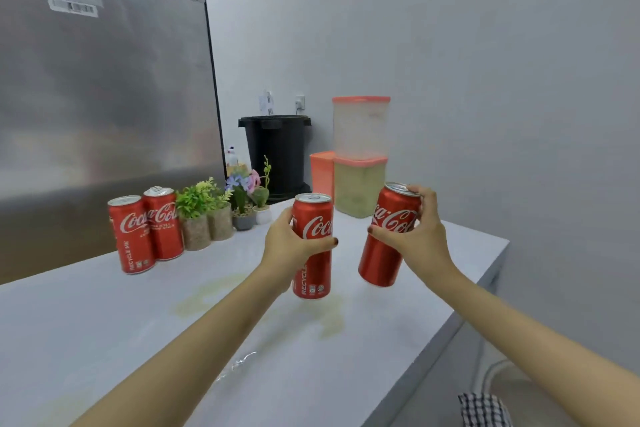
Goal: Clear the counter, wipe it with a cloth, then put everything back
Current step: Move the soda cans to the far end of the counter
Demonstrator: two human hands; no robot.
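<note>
While two slim red aluminium cola cans seem to be lifted just off the pale grey counter (104, 322), each is gripped by curled fingers. The upright can (313, 215) is held by the left hand (287, 246), and the tilted can (381, 260) by the right hand (419, 229), whose fingertips reach its rim. A slip is likeliest on the right, where the can leans. If swung wide, the stacked pink-lidded plastic containers (360, 184) just behind could be knocked. The yellowish smear (207, 291) is not yet wiped, so a can set down there would be soiled.
</note>
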